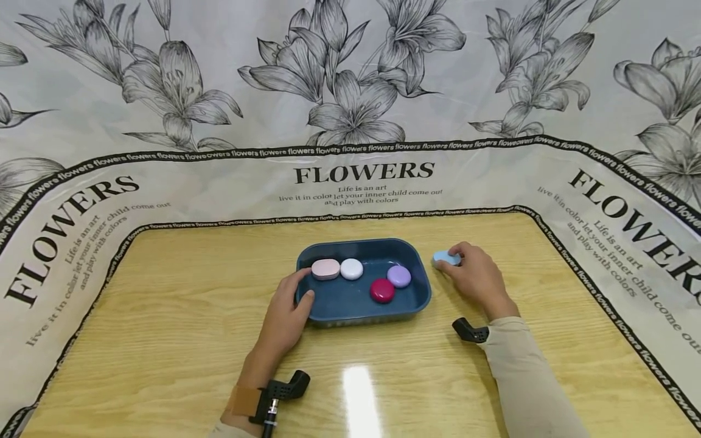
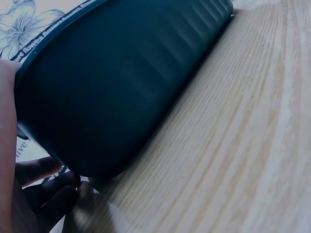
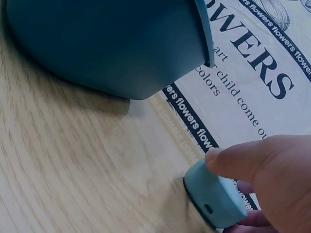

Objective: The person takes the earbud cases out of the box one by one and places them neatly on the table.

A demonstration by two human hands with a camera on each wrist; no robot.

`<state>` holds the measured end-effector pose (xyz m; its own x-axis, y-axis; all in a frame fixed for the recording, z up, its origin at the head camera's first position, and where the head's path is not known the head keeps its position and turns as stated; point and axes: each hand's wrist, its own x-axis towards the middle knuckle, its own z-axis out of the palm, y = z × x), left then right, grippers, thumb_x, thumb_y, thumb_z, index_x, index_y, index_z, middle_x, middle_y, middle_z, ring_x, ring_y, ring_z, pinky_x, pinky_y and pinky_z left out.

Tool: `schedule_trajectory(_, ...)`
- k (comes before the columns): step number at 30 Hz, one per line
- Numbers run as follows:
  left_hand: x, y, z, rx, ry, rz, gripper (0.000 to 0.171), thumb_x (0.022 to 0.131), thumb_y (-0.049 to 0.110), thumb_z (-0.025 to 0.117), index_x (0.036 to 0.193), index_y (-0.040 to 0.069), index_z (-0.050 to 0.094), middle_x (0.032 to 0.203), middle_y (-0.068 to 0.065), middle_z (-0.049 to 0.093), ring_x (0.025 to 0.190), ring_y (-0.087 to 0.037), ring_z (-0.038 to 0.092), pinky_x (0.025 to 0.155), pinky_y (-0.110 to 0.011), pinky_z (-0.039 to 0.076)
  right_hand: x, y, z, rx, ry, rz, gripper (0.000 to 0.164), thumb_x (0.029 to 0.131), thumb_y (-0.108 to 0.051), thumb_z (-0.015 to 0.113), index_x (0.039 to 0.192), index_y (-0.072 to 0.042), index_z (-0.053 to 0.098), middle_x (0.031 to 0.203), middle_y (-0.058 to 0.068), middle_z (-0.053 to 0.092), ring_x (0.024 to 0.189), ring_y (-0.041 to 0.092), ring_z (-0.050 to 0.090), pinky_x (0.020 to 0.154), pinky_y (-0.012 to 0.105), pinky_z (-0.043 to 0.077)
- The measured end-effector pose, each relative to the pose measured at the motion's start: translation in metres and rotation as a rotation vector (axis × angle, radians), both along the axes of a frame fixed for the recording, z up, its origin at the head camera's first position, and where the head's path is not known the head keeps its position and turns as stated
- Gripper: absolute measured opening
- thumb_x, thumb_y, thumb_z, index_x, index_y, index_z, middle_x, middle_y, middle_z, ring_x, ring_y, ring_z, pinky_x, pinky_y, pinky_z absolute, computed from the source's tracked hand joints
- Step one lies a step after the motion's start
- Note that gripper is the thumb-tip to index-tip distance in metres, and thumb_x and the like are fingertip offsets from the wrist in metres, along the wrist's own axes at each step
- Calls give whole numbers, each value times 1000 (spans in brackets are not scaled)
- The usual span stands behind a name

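A dark blue plastic bin (image 1: 361, 317) stands on the table, holding a pink oval case (image 1: 325, 269), a white round case (image 1: 352, 269), a lilac round case (image 1: 398, 277) and a crimson round case (image 1: 382, 291). My left hand (image 1: 288, 310) grips the bin's left end, thumb over the rim; in the left wrist view its fingers (image 2: 53, 194) curl beside the lower corner. Just right of the bin, my right hand (image 1: 476, 274) pinches a light blue oval case (image 1: 446, 258) between thumb and fingers. A small dark slot shows in the case's side (image 3: 214, 196) in the right wrist view.
The light wood table (image 1: 164, 316) spreads around the bin. Behind and along both sides rises a white sheet (image 1: 361, 182) with flower drawings and black lettering. A bright light reflection lies on the table's front part.
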<state>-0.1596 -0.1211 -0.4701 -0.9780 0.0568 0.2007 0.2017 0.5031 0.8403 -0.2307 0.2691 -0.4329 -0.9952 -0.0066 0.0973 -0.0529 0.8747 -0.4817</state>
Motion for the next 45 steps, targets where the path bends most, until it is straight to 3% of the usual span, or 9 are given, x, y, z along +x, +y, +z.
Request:
schedule_trajectory(6,1,-2,-1,10,0,9,44,103,27,51,147,24,48,150,-4,43,142,-23,36,114,-51,31,-1,-5,5,-73,26,-45,61,102,-49,50,136,1,53,129,27,54,113,42,57,90,58,45)
schedule_trajectory(10,-1,-1,-1,10,11,4,45,103,27,52,147,22,49,149,-3,44,142,-21,37,114,-50,31,2,-7,10,-97,33,-79,61,103,-46,46,142,1,48,134,28,50,118,43,55,92,59,45)
schedule_trajectory(21,-6,1,2,-2,-5,-9,45,103,29,51,148,26,47,151,-1,42,143,-20,36,114,-49,31,5,-11,20,-81,138,-38,49,103,-39,49,129,0,61,124,24,57,110,40,57,86,57,45)
schedule_trajectory(28,-1,-2,4,3,-14,4,46,103,29,51,149,23,47,151,-2,42,143,-23,36,114,-51,31,4,-18,20,-97,219,-23,40,102,-35,53,118,-1,66,112,18,65,101,35,60,84,52,47)
schedule_trajectory(45,-1,0,5,11,-46,-11,46,103,27,52,148,24,46,152,-7,41,144,-27,35,115,-53,29,5,-17,29,-41,212,-2,36,102,-33,54,118,-4,68,108,14,69,97,32,63,83,51,49)
